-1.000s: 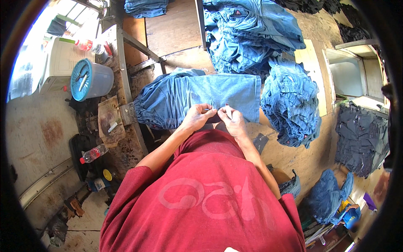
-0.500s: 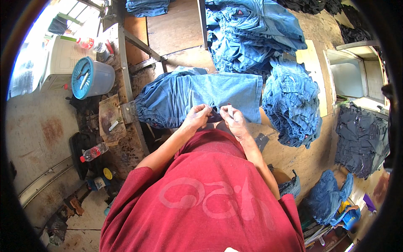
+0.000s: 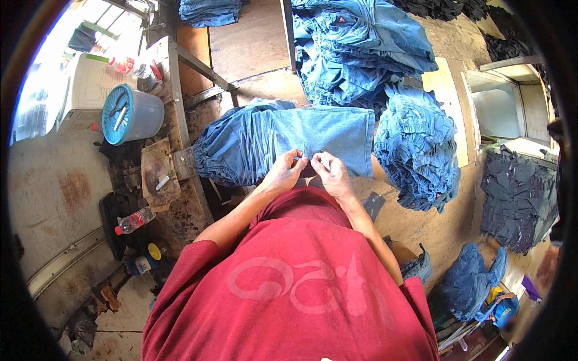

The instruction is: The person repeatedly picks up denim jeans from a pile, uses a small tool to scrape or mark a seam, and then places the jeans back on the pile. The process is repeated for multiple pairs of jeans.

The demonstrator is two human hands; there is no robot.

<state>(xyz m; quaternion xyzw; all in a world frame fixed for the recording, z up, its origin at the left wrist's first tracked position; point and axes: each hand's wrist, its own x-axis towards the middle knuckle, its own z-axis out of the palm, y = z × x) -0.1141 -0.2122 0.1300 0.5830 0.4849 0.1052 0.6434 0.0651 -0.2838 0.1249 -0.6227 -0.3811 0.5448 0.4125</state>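
A pair of blue denim shorts (image 3: 325,129) with a gathered elastic waist lies spread in front of me, its hem toward the right. Over its near edge my left hand (image 3: 284,173) is closed, thumb and forefinger pinched together. My right hand (image 3: 333,175) pinches close beside it, fingertips almost touching the left ones. Whatever the fingertips hold is too small to make out. Something dark shows just below them, partly hidden by the hands.
Beyond the shorts stands a tall stack of folded denim (image 3: 361,48); another denim pile (image 3: 416,147) sits to the right. Dark garments (image 3: 518,198) lie far right. At left are a lidded plastic bucket (image 3: 141,117), a bottle (image 3: 135,220) and a metal frame post (image 3: 180,102).
My right hand has moved slightly left, bringing its fingertips closer to my left hand's. The shorts lie nearly as before.
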